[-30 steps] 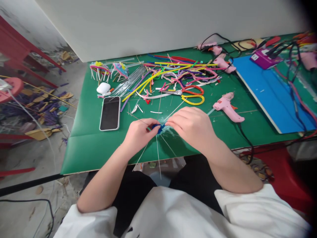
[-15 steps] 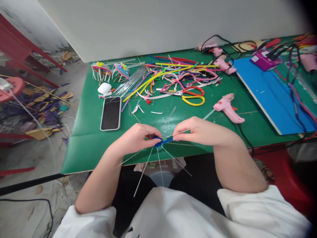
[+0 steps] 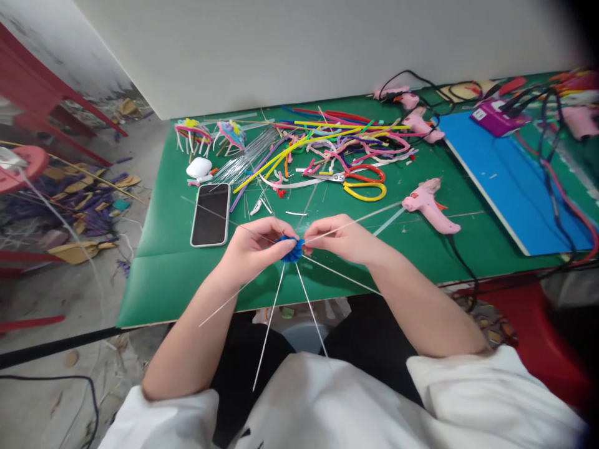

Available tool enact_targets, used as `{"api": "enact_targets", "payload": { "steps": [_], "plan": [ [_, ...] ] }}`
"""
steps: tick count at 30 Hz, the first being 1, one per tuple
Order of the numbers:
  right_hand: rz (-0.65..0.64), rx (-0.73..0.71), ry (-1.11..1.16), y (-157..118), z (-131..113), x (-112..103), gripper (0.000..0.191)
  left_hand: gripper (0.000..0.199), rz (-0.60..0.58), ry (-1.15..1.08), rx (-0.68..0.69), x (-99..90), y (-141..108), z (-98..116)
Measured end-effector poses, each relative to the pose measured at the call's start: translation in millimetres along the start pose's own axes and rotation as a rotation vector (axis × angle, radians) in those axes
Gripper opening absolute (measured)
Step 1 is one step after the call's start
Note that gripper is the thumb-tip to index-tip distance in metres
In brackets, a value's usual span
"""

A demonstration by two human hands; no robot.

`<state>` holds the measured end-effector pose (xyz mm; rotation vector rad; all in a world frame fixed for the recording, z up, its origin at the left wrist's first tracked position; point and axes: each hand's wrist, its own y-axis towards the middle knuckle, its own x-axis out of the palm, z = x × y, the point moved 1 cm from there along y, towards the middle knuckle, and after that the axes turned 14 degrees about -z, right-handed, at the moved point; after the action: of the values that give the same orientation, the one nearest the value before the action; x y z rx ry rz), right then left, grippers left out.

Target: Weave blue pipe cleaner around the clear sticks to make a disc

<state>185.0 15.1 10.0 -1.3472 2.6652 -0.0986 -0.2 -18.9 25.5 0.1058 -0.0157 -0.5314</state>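
Note:
A small blue disc [image 3: 292, 251], apparently wound from fuzzy pipe cleaner, is held just above the table's front edge. Several thin pale rods [image 3: 276, 312] spread out from it like spokes, some hanging over my lap. My left hand [image 3: 257, 249] is closed on the disc's left side, thumb over its front. At the disc's right edge my right hand [image 3: 334, 237] is pinched shut, seemingly on the blue pipe cleaner's end. One rod slants past its fingers to the upper right; the fingers partly hide what they grip.
On the green table [image 3: 159, 280] lie a phone [image 3: 209, 215], a white earbud case [image 3: 199, 168], scissors [image 3: 365, 181], loose pipe cleaners [image 3: 327, 140], clear rods [image 3: 243, 156] and a pink glue gun [image 3: 430, 206] with its cord. A blue board [image 3: 496, 187] lies right; two colourful umbrella-like pieces [image 3: 194, 132] stand back left.
My right hand has moved left, close against the disc; the blue strand that stretched between the hands no longer shows. The disc has shifted slightly up and left, and its rods have turned.

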Motion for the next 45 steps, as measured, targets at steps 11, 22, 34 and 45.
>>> {"api": "enact_targets", "payload": {
  "steps": [11, 22, 34, 45],
  "plan": [
    [0.466, -0.360, -0.430, -5, -9, 19, 0.008, 0.011, 0.166, -0.127, -0.040, 6.7, 7, -5],
    [0.391, -0.126, 0.076, 4, 4, 22, 0.025, 0.016, 0.375, 0.092, -0.048, 9.7, 6, -11],
    [0.462, -0.134, 0.191, 7, 5, 24, 0.021, 0.014, 0.361, 0.184, -0.045, 14.5, 7, -16],
    [0.450, -0.113, 0.130, 4, 2, 17, 0.020, 0.015, 0.275, 0.296, -0.066, 12.6, 6, -14]
  ]
}}
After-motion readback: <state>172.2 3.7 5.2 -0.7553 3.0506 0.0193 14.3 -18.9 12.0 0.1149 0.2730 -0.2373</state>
